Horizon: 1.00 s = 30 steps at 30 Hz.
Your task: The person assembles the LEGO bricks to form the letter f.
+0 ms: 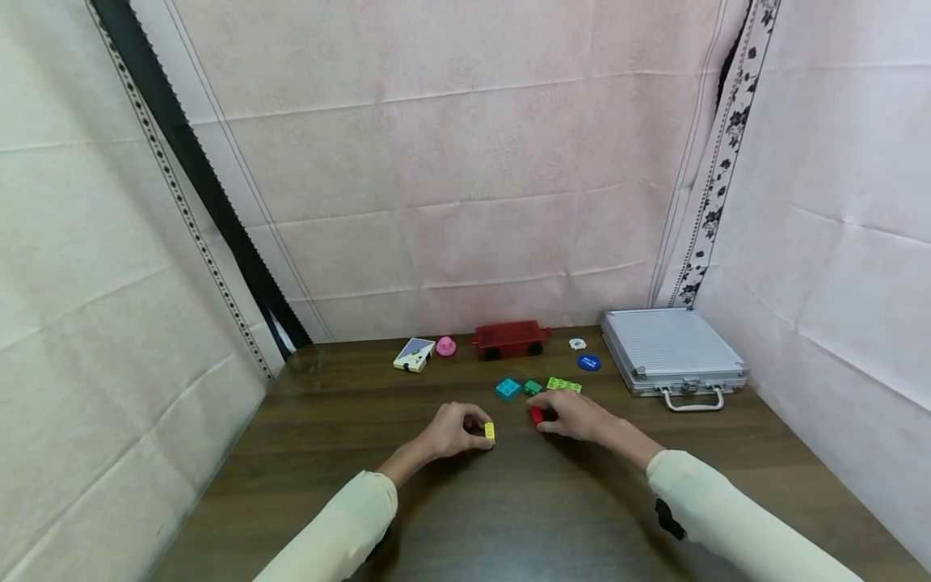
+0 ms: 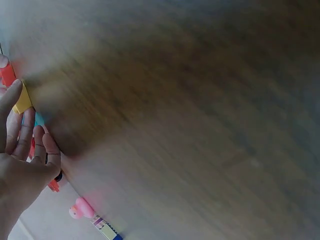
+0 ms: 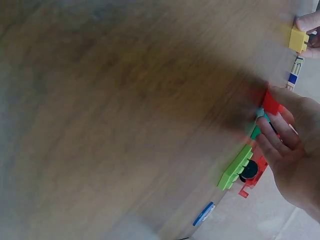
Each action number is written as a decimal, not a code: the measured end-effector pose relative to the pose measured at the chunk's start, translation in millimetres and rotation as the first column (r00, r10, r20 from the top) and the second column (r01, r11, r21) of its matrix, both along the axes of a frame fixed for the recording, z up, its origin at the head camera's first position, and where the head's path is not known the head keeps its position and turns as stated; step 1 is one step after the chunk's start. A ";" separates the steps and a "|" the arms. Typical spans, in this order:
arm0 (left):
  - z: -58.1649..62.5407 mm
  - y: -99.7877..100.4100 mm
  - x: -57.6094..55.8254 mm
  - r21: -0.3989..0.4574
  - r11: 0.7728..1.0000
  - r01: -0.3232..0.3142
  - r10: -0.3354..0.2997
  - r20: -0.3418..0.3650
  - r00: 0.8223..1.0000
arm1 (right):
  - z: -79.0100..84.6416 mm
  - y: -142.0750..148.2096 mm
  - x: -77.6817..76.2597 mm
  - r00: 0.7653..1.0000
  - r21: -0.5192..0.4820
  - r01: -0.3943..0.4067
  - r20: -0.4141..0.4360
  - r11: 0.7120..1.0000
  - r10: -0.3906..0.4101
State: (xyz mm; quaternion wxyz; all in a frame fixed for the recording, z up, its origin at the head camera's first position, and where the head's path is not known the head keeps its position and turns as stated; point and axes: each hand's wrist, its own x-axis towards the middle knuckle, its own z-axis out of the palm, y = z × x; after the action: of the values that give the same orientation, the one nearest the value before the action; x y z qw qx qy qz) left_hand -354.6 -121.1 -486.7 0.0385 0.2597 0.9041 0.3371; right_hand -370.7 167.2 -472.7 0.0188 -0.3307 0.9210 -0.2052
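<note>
Near the middle of the table, the left hand (image 1: 452, 431) pinches a yellow toy brick (image 1: 490, 432) between thumb and fingers; the left wrist view shows that yellow brick (image 2: 23, 99) at its left edge. To the right, the right hand (image 1: 573, 414) grips a red toy brick (image 1: 537, 415), also visible in the right wrist view as a red brick (image 3: 271, 103) by the fingertips. A gap separates the two bricks. Just beyond the hands lie a blue brick (image 1: 508, 389), a dark green brick (image 1: 533, 387) and a light green brick (image 1: 564, 385), the last partly behind the right hand.
Along the table's back stand a small box (image 1: 414, 355), a pink toy duck (image 1: 446, 346) and a red toy wagon (image 1: 511, 339). A blue disc (image 1: 589, 362) and a small white piece (image 1: 578, 343) lie left of a silver case (image 1: 672, 352). Cloth walls enclose the table (image 1: 465, 517).
</note>
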 end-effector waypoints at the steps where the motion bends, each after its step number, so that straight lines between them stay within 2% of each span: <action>1: -0.1 -0.5 -0.2 0.001 1.000 -0.004 0.004 0.003 1.000 | 0.5 -1.5 -0.2 1.000 -0.011 0.001 0.005 1.000 0.000; 7: 0.4 -1.6 -2.2 0.010 1.000 -0.017 0.017 0.010 1.000 | 6.9 -16.0 4.2 0.999 -0.087 -0.032 -0.019 0.996 0.031; 15: 3.4 0.4 -4.5 -0.004 1.000 -0.014 0.014 0.015 1.000 | 12.4 -42.6 17.5 0.996 -0.121 -0.057 -0.072 0.991 0.048; 20: 4.1 0.9 -4.7 -0.007 1.000 -0.018 0.018 0.031 0.999 | 9.6 -54.9 21.7 0.996 -0.124 -0.067 -0.069 0.990 0.059; 30: 3.2 -0.9 -4.8 0.004 1.000 -0.022 0.022 0.031 0.999 | 1.5 -66.3 21.7 0.990 -0.135 -0.083 -0.121 0.987 0.066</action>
State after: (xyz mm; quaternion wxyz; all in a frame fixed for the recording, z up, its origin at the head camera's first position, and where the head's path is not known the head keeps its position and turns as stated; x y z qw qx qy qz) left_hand -359.4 -122.0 -483.5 0.0485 0.2445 0.9055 0.3433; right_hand -349.0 100.9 -471.2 -0.0501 -0.3767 0.8909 -0.2489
